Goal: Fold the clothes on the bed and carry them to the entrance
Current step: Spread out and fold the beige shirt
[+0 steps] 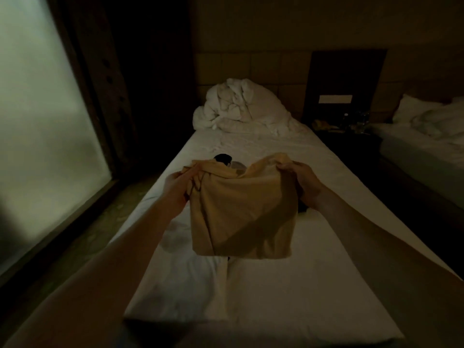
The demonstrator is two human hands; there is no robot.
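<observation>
Head: dark clothes (223, 158) behind shirt (241, 212)

We're looking at a dim hotel-style bedroom here. A single bed (263, 285) with a white sheet is running away toward twelve o'clock, a white duvet (236, 106) sitting bunched at its head. Behind it a panelled headboard wall (251, 69) is stretching across the room. At two o'clock a dark nightstand (344, 131) is standing between this bed and a second bed (426, 136), small items on top too dim to name. That twin is showing a white pillow (414, 106) and rumpled white covers. At nine o'clock a tall frosted glass panel (42, 121) is glowing pale in a dark frame.
</observation>
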